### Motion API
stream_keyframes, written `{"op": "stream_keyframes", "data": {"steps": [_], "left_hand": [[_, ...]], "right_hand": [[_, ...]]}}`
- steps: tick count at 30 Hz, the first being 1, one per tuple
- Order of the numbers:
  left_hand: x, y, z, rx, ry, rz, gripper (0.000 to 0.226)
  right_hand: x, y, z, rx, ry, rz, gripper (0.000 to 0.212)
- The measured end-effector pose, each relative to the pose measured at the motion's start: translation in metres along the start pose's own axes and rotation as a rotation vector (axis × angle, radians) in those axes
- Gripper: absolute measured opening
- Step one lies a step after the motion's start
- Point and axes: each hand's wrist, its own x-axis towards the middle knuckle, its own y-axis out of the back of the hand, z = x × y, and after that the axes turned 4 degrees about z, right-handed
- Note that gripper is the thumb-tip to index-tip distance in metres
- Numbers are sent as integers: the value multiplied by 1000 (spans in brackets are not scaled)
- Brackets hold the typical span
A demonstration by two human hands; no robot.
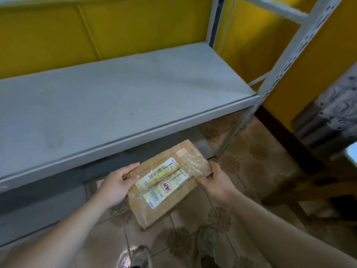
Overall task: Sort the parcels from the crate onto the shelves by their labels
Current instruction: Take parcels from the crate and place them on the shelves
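Note:
A flat brown cardboard parcel (166, 182), taped over and carrying a white shipping label and small red stickers, hangs in the air in front of the grey metal shelf (119, 97). My left hand (117, 185) grips its left edge, thumb on top. On the right edge my right hand (216, 180) holds it the same way. The parcel sits just below the front lip of the shelf board and above the floor. No crate is in view.
A lower shelf board (44, 202) runs under the grey one. White slotted uprights (286, 60) frame the rack's right end against a yellow wall (48, 31). The floor is brown patterned tile (241, 147). A patterned cloth (336, 105) hangs at far right over dark wooden furniture (309, 190).

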Motion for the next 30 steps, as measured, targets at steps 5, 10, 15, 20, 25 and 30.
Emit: {"op": "stream_keyframes", "data": {"steps": [5,10,15,20,25,30], "left_hand": [[65,-59,-31,-7,102,102,41],[145,-109,-95,48,136,232,32],[223,-153,-169,36,163,294,51],[286,-172,-231,154,67,363,69],[333,-179,-267,156,-28,389,69],[359,-181,-275,252,-89,492,50]], "right_hand": [[111,-29,41,-31,59,-69,53],[210,-98,93,-30,99,-40,52],[293,-185,132,-42,184,-18,58],[353,-249,156,25,302,9,49],[391,-281,176,73,405,-4,40],[418,-300,178,80,550,113,45]]}}
